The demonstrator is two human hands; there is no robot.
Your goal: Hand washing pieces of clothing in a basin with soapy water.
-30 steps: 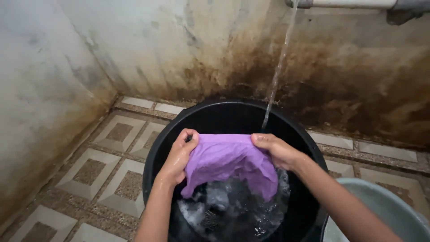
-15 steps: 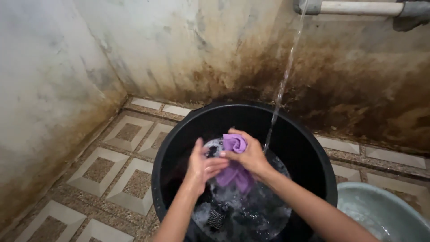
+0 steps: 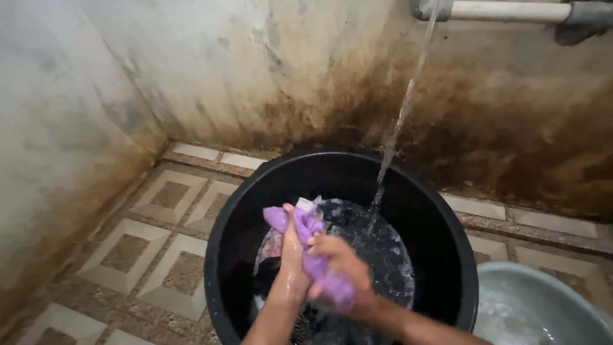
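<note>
A wet purple cloth [image 3: 305, 237] is bunched between both my hands over a black bucket [image 3: 440, 230]. My left hand [image 3: 290, 259] presses against the cloth from the left, fingers pointing up. My right hand [image 3: 341, 268] is closed around the cloth's lower part. The bucket holds dark foamy water [image 3: 377, 249] with other dark laundry under it. A thin stream of water [image 3: 402, 121] falls from a white pipe [image 3: 504, 11] into the bucket, just right of my hands.
A pale green basin [image 3: 543, 306] with water stands at the lower right, touching the bucket. Stained concrete walls [image 3: 191, 76] meet in a corner behind. The floor [image 3: 140, 243] has patterned beige and brown tiles.
The cloth was spread wide between both hands a second ago. Since then my hands have come together and bunched it into a tight roll, lower over the water.
</note>
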